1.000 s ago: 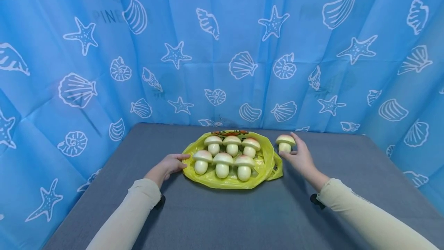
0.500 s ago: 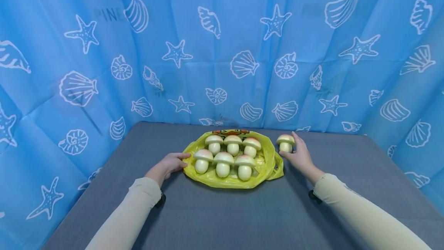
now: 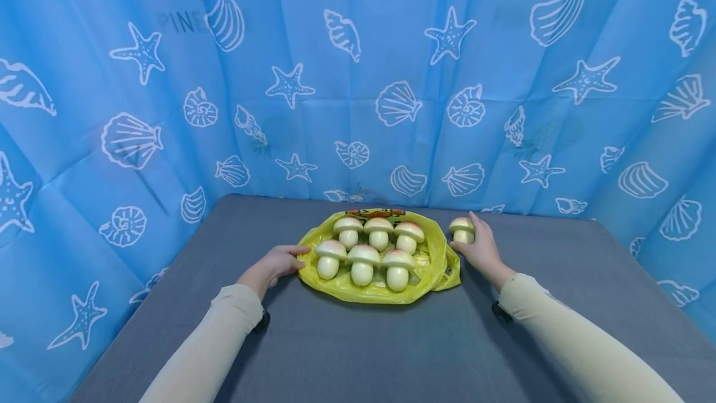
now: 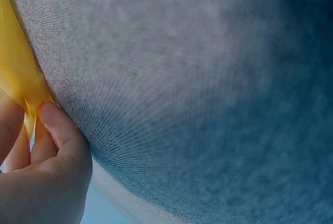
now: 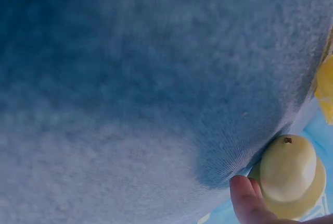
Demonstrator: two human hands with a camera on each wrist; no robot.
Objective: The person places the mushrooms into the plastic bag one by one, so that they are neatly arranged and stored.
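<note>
In the head view a yellow plastic bag lies spread on the grey table, bearing several pale mushrooms in two rows, such as a front one, with pinkish tops. My left hand pinches the bag's left edge; the left wrist view shows thumb and fingers gathering the yellow film. Right of the bag, another mushroom stands upright, and my right hand holds it between thumb and fingers. Its rounded stem, with a small brown spot, faces the right wrist camera beside my thumb.
Twisted bag handles stick out at the right, between the bag and my right hand. The grey cloth-covered table ends at a blue curtain printed with white shells and starfish, which also runs along both sides.
The head view has shifted slightly, so the scene sits a little further right. My right hand and its mushroom have edged slightly closer to the bag. My left hand keeps its hold on the bag.
</note>
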